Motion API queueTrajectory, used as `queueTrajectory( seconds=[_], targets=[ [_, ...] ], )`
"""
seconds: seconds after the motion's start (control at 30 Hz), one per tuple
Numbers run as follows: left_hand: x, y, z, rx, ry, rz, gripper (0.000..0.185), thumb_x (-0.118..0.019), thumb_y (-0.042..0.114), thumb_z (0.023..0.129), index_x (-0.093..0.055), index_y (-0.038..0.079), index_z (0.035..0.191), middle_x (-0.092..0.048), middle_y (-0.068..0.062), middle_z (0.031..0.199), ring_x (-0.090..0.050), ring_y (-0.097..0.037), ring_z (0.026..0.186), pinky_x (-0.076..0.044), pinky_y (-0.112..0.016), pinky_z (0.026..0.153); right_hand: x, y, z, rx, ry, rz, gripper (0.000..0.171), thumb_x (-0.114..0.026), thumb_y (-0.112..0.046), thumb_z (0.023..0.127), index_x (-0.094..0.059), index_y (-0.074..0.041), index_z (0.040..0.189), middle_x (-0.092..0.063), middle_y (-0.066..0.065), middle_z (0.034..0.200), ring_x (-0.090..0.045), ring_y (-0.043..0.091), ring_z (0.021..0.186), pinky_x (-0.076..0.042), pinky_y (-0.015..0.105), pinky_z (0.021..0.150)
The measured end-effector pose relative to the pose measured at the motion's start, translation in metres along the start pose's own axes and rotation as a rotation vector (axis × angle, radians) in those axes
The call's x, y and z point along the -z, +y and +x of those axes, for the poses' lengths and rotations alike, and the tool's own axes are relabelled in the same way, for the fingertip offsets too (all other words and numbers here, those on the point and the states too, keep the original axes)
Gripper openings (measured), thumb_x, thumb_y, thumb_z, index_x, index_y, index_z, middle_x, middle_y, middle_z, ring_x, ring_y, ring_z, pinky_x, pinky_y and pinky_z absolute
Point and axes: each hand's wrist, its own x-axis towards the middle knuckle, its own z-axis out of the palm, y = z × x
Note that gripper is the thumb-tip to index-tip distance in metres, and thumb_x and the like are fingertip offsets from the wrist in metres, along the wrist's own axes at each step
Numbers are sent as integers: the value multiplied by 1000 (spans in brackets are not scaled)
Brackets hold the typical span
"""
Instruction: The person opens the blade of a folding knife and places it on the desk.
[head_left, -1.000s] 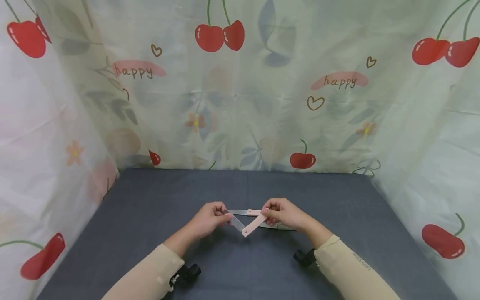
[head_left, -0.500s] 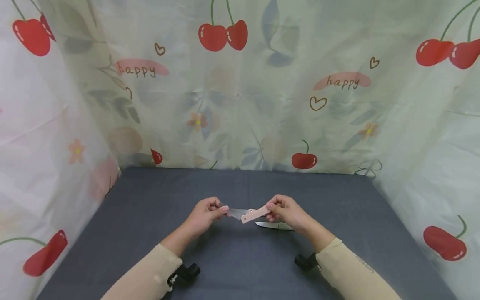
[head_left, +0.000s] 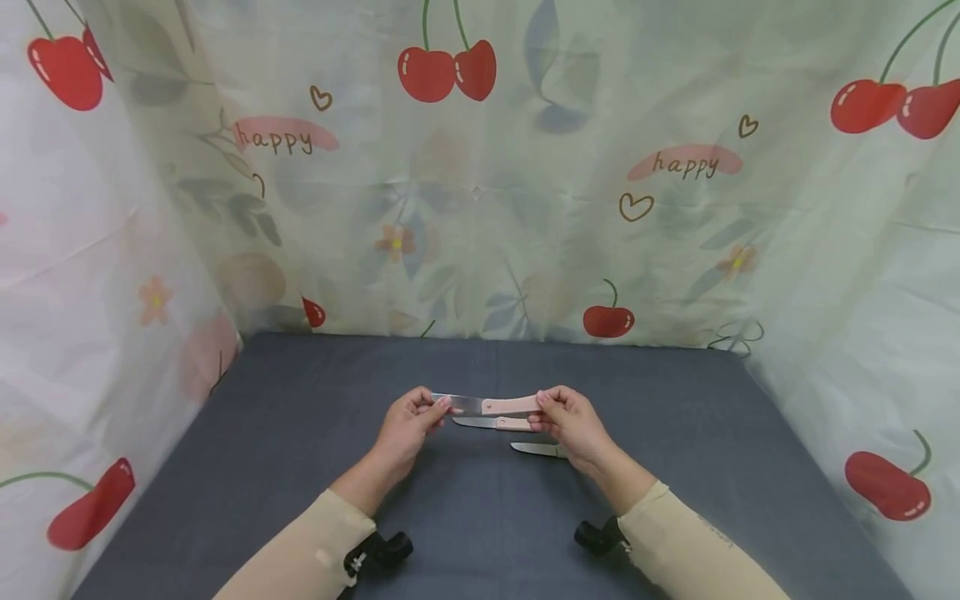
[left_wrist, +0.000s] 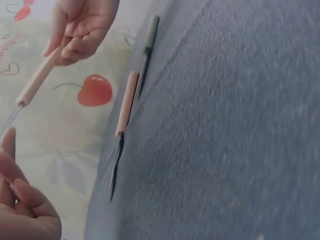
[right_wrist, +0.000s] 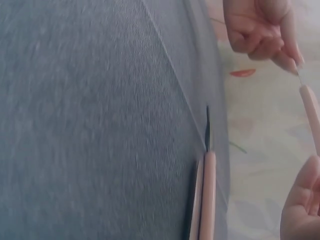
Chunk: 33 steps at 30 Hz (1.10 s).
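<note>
Folding knife [head_left: 486, 406] with a pink handle is held level above the grey tabletop [head_left: 300, 433], opened out straight, just above and nearer the camera's far side than a second pink-handled knife [head_left: 495, 423] lying flat on the cloth. Left hand [head_left: 408, 417] pinches the bare blade end between curled fingers and thumb, while the right hand [head_left: 570, 417] grips the handle end. A green-handled knife [head_left: 538, 450] lies on the tabletop beside the second pink-handled knife, partly under the right hand.
</note>
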Motion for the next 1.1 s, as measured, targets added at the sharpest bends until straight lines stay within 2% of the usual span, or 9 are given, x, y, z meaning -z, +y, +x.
queueTrajectory(
  seconds=[0.17,0.27,0.4,0.53,0.6,0.77,0.9,1.03,1.1],
  targets=[
    [-5,-1,0,1,21,-113,22,-67,12,97,-53,8,81,-76,-3,81,-54,-12,67,-39,-27,65,-7,1,3,-5,75,69,13,-50,-9,105,-52,4,105,-65,9,85,-66,13,74,-56,26,73],
    [-4,-1,1,25,21,-118,21,-67,14,97,-53,8,82,-76,-5,85,-54,-13,68,-38,-28,66,-8,1,4,-12,83,85,12,-51,-9,105,-52,2,106,-66,8,84,-66,13,74,-56,26,73],
    [1,-1,2,60,14,-30,20,-67,18,98,-56,7,84,-77,-10,90,-55,-18,71,-39,-31,69,-6,0,4,-15,57,59,13,-53,-11,105,-55,2,106,-64,8,86,-66,13,74,-57,27,72],
    [7,0,2,59,-1,89,22,-69,21,97,-59,6,85,-76,-13,91,-57,-19,73,-42,-33,72,-2,-2,5,-15,6,-5,15,-55,-12,104,-57,3,105,-65,9,88,-66,14,75,-57,29,75],
    [10,0,2,54,-15,138,22,-70,22,96,-61,5,85,-76,-12,89,-53,-17,69,-41,-31,69,1,-2,5,-21,-19,-44,16,-57,-12,103,-59,4,106,-66,9,89,-66,14,76,-57,31,76],
    [20,-3,2,59,-83,255,23,-70,24,96,-63,5,85,-76,-8,86,-43,-16,64,-34,-29,62,7,0,6,-57,-66,-139,17,-60,-11,101,-63,6,107,-68,9,90,-67,16,77,-57,31,74],
    [27,-5,2,65,-147,341,21,-71,22,95,-65,6,83,-76,-5,83,-47,-19,65,-34,-29,59,10,2,6,-87,-97,-203,18,-63,-11,100,-65,6,104,-68,8,88,-67,17,76,-58,33,74],
    [33,-8,0,44,-202,386,20,-72,17,94,-65,4,81,-75,-6,79,-46,-16,61,-35,-27,57,12,5,5,-94,-126,-227,18,-65,-10,98,-66,7,102,-69,10,86,-67,17,75,-58,35,73],
    [35,-9,-1,29,-213,402,19,-71,15,94,-64,3,81,-75,-8,79,-52,-16,62,-38,-27,59,11,7,5,-90,-138,-239,19,-65,-9,98,-67,8,103,-69,11,86,-67,17,73,-58,36,73]
  ],
)
